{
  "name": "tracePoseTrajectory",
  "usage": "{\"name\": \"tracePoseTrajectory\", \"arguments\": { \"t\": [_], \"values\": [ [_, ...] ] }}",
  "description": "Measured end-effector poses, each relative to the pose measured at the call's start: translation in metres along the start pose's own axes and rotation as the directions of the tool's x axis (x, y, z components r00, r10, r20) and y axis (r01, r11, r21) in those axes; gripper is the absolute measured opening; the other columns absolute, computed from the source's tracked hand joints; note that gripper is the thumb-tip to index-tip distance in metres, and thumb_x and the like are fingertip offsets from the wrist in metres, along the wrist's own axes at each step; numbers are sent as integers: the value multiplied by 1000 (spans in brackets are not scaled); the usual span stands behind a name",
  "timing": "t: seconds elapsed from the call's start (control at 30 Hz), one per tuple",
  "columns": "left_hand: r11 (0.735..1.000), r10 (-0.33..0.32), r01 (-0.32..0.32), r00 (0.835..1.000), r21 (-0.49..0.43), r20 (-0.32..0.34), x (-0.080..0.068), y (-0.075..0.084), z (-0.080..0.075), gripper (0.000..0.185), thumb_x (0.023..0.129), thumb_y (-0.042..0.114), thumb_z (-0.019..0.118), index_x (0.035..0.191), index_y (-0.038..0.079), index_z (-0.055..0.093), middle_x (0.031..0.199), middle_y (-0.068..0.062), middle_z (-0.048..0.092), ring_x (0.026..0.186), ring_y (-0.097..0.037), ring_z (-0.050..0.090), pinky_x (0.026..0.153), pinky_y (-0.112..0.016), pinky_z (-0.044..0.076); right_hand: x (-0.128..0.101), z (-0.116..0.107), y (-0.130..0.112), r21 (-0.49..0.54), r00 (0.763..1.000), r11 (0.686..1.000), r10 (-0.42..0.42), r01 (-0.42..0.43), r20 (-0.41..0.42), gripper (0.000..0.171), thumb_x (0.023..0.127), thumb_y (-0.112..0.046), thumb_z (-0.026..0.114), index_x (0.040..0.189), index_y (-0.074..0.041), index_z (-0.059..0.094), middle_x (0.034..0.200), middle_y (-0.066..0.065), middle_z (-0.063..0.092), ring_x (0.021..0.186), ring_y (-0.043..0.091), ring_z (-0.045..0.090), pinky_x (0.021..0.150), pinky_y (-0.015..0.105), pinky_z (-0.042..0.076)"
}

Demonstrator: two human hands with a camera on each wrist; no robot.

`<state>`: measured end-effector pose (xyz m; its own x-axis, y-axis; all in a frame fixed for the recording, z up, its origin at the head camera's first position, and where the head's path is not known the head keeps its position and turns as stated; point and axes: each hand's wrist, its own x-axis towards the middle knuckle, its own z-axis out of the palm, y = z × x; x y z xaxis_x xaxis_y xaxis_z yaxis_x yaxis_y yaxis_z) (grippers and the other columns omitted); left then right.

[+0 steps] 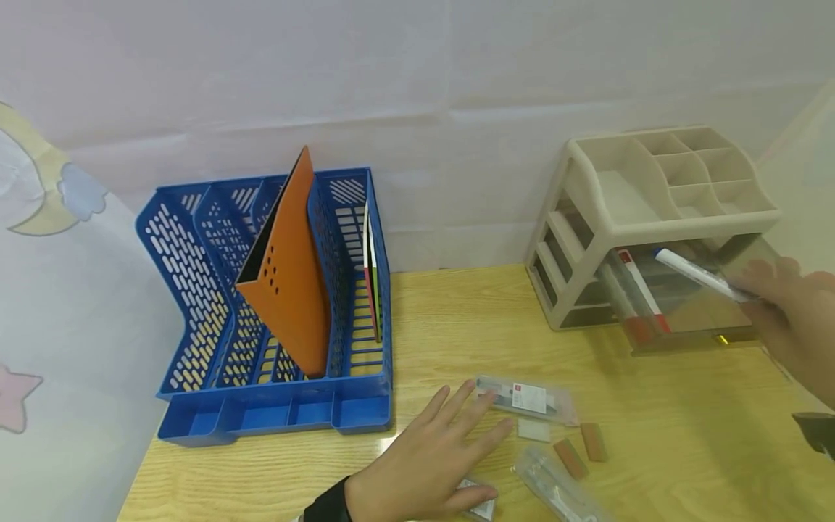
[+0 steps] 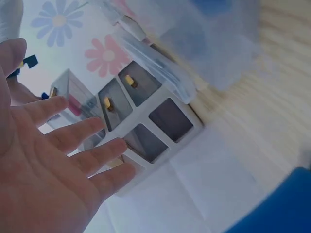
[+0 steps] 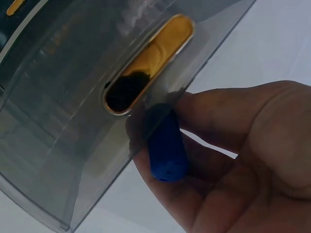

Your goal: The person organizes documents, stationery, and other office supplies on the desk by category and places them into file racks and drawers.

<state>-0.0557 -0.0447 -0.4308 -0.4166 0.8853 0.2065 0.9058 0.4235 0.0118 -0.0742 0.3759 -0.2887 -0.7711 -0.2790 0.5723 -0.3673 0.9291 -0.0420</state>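
My right hand [image 1: 799, 312] pinches a white marker [image 1: 701, 275] with blue ends above the pulled-out clear drawer [image 1: 698, 330]. Its blue end [image 3: 167, 150] sits between thumb and fingers in the right wrist view, beside the drawer's gold handle [image 3: 150, 60]. A white marker with red ends [image 1: 644, 290] lies in that drawer. Over the table, my left hand [image 1: 424, 453] spreads its fingers and holds nothing. Around it lie a packaged pen set [image 1: 528, 399], a white eraser-like block [image 1: 533, 430], two brown blocks [image 1: 593, 442] and a clear packet [image 1: 557, 486]. A small labelled item [image 1: 481, 500] is partly under the hand.
A beige drawer organizer [image 1: 616, 232] with top compartments stands at the back right. At the left, a blue file rack [image 1: 274, 391] holds an orange folder [image 1: 296, 283] and thin booklets [image 1: 372, 283]. A white cloth [image 1: 417, 87] hangs behind the wooden table [image 1: 450, 319].
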Motion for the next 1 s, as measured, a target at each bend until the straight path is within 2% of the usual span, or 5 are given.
{"name": "tracePoseTrajectory", "arguments": {
  "t": [0.3,0.37,0.53,0.83,1.0],
  "values": [
    [999,7,-6,1000,40,-10,14,2,1,82,100,67,48,166,23,24,169,-14,30,154,-41,31,117,-55,42,25,2,8,-109,950,992,86,-55,301,24,101,-3,59,115,15,64,54,1,53,40,2,27,37,18,28],
    [999,2,-1,1000,50,-5,16,2,1,82,100,67,48,165,23,24,168,-14,31,153,-41,33,117,-55,42,31,5,11,-105,901,988,147,-113,409,28,97,-2,65,120,15,63,65,13,65,43,7,39,39,22,36],
    [998,-17,17,1000,67,-4,19,1,0,81,99,67,50,164,24,28,167,-12,34,152,-40,36,118,-54,42,43,11,19,-160,710,960,276,-228,648,46,98,-14,67,134,12,54,104,30,73,63,28,68,50,49,55],
    [997,-71,69,997,44,30,18,-6,-5,85,99,67,51,167,25,20,170,-11,29,156,-39,27,120,-57,37,52,25,22,-106,655,974,213,-199,725,54,98,-19,68,135,18,52,84,12,76,58,16,61,64,55,59],
    [996,-83,82,996,43,24,18,-10,-7,88,100,66,50,168,24,13,169,-13,31,155,-40,29,120,-57,37,56,30,20,-98,650,974,210,-204,730,56,98,-22,68,134,18,53,68,-2,68,56,17,59,55,43,57]
  ]
}}
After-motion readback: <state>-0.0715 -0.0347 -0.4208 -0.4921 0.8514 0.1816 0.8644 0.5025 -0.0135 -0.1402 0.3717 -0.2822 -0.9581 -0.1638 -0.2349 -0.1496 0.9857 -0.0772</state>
